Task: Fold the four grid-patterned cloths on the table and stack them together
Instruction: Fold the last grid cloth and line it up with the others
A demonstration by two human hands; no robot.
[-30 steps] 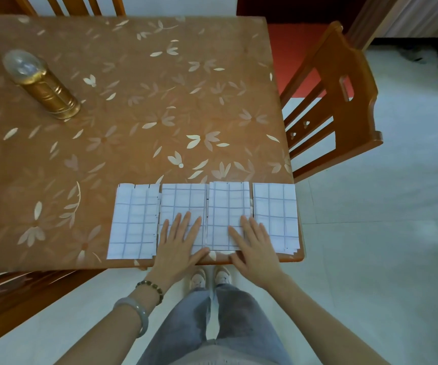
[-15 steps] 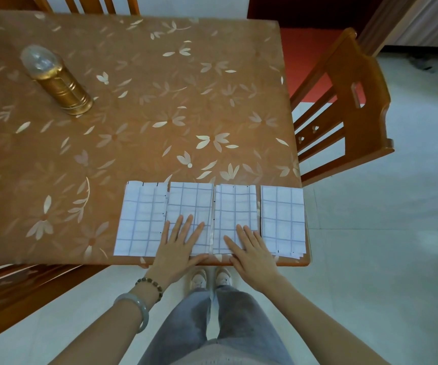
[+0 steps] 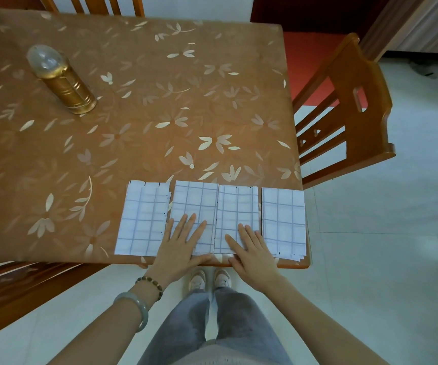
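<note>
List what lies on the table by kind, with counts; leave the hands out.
Cloths: 4
Lamp: 1
Total: 5

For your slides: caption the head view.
Left hand and right hand lie flat on the middle two of four folded white grid-patterned cloths on a brown floral table.

Grey trousers (image 3: 186,325), white shoes (image 3: 198,281), bangle (image 3: 136,299), bead bracelet (image 3: 151,281)
</note>
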